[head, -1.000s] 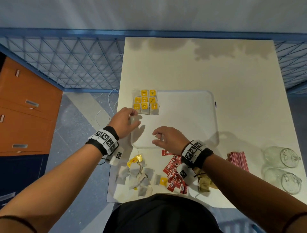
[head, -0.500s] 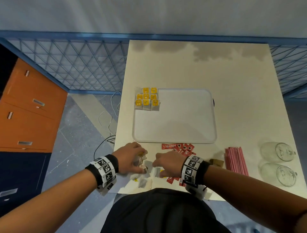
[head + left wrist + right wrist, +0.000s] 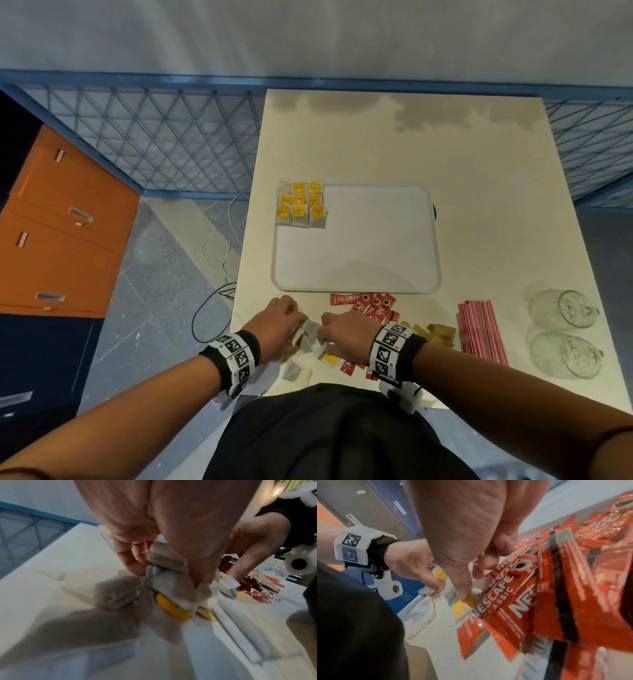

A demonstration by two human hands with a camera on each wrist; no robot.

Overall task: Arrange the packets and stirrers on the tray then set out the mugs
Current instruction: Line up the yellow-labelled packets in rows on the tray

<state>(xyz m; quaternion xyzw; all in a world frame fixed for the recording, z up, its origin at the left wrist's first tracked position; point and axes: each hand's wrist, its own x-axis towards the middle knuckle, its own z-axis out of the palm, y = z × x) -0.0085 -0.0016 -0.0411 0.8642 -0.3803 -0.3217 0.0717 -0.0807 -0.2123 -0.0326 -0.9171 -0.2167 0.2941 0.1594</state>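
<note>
1. The left hand (image 3: 278, 325) sits low and centre in the head view, at the near edge of the table (image 3: 428, 150), its fingers and thumb curled around a small bunch of tea bags (image 3: 169, 573); the left wrist view shows them pinched between thumb and fingertips, a yellow tag (image 3: 173, 608) hanging beneath.
2. The right hand (image 3: 346, 337) is just right of it, nearly touching. In the right wrist view one fingertip (image 3: 464, 595) presses down on a yellow tea bag tag (image 3: 462, 605) on the table, the other fingers loosely bent; whether it grips anything I cannot tell.
3. More loose tea bags (image 3: 296, 371) lie below the hands, right at the table's near edge.
4. Red Nescafé sachets (image 3: 371, 306) spread just right of the right hand, overlapping at mixed angles; one lies with its long axis left to right below the tray's near rim.
5. The white tray (image 3: 356, 289) fills the frame's centre, apart from the hands by a strip of bare table. Nine tea bags (image 3: 301, 207) sit in rows in its upper left corner, tags toward the top of the frame.
6. Pink stirrers (image 3: 479, 330) lie bundled at lower right, long axis running top to bottom.
7. Brown packets (image 3: 440, 334) lie between sachets and stirrers.
8. Two glass mugs (image 3: 561, 330) lie at far right, near the table's right edge.
</note>
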